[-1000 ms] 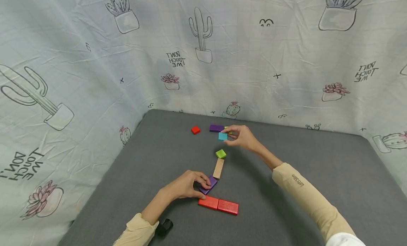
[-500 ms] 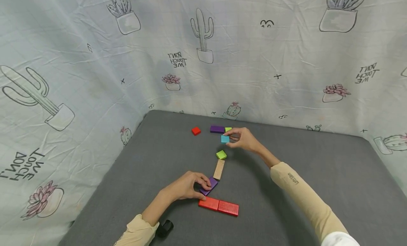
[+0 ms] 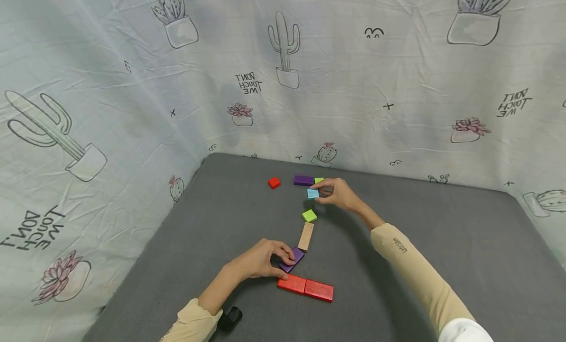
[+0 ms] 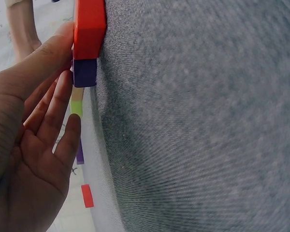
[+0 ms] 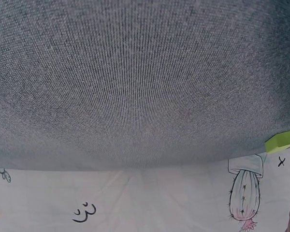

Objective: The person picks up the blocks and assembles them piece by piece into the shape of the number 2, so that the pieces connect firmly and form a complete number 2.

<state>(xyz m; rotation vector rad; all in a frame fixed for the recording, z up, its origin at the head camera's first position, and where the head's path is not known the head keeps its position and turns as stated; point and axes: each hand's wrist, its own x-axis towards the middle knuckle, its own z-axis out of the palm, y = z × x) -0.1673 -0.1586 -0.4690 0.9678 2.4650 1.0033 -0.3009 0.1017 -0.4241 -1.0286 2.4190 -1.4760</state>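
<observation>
Cyan block pinched in right hand fingertips, above grey mat

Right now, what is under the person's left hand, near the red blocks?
A flat purple block lies tilted under the left hand, its far end sticking out toward the tan wooden bar. The fingers cover its near end, so what lies beneath them is hidden.

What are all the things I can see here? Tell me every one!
Red blocks: 2, red, end to end, nearest the person.
Purple block: 1, purple, under left fingers.
Wooden block: 1, tan, mid-table.
Green block: 1, green, beyond the wooden one.
Blue block: 1, light blue, pinched by right hand.
Far blocks: red, purple, green.
Table: grey.
Cloth: cactus print.
Left hand, right hand: beige sleeves.
</observation>
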